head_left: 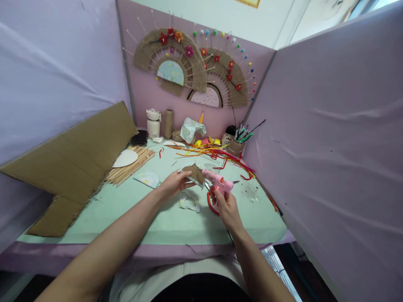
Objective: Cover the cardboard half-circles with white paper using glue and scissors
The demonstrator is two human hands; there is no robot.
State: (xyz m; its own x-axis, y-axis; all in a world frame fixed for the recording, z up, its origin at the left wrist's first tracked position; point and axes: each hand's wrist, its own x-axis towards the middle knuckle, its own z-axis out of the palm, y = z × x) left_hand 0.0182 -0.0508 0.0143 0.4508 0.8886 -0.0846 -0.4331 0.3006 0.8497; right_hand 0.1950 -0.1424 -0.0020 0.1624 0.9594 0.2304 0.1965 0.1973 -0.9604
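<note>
My left hand [176, 183] grips a small brown cardboard piece [194, 173] with fabric along its edges, raised over the table. In my right hand [225, 203] is a pink glue gun [218, 180], its nozzle pointing left at the cardboard's right edge. Red-handled scissors [212, 206] lie beneath the gun, partly hidden by it. On the green cloth below the cardboard rests a scrap of patterned fabric [189, 202]. A fabric-covered half circle [147, 179] lies to the left of my left hand.
A large cardboard sheet [91, 138] leans at the left, beside wooden sticks [129, 171] and a white oval [125, 158]. Red and yellow pipe cleaners [217, 154], a white bottle [153, 124] and a holder of tools [236, 147] stand or lie at the back.
</note>
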